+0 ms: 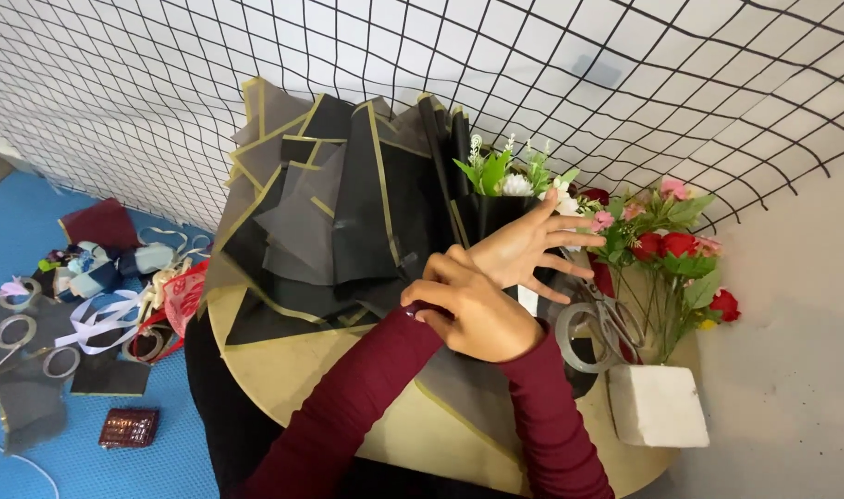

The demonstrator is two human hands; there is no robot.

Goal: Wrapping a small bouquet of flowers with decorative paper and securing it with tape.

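Blue floor mat (34, 240) at nine o'clock carries tape rolls (15, 328), white ribbon (103, 314) and a dark red wallet (128, 428). Round table (293, 370) at centre bears the bouquet wrap (348, 212), black and grey sheets with gold edging, standing against the wire grid. Left hand (473, 314), fingers curled, presses the wrap's lower part; whether it pinches anything cannot be told. Right hand (524, 249), fingers spread, lies flat against the wrap at its one o'clock side. Scissors (593, 323) rest just beyond. Artificial flowers (667, 245) stand in a white foam block (655, 405) at four o'clock.
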